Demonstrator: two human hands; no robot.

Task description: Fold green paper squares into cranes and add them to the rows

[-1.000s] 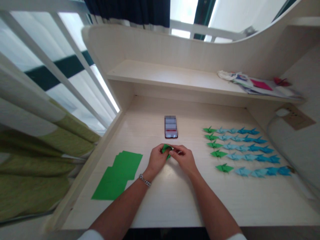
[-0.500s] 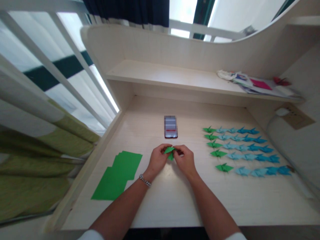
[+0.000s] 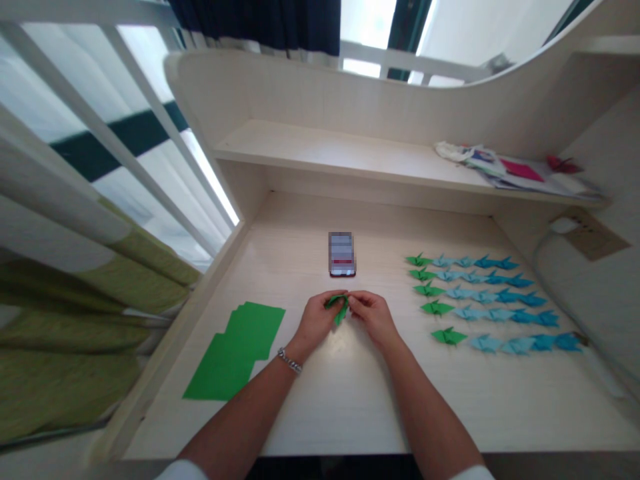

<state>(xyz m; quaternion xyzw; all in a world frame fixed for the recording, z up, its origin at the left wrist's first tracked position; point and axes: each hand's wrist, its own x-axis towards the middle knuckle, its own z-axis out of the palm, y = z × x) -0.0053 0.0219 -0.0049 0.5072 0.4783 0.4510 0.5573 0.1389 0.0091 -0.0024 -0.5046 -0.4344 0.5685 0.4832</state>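
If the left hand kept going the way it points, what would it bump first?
Probably the right hand, whose fingers pinch the same green folded paper that the left hand holds, just ahead of it.

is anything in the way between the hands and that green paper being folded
Nothing visible stands in the way. The left hand and the right hand both pinch the folded green paper directly, meeting over the desk. The phone lies beyond it, apart.
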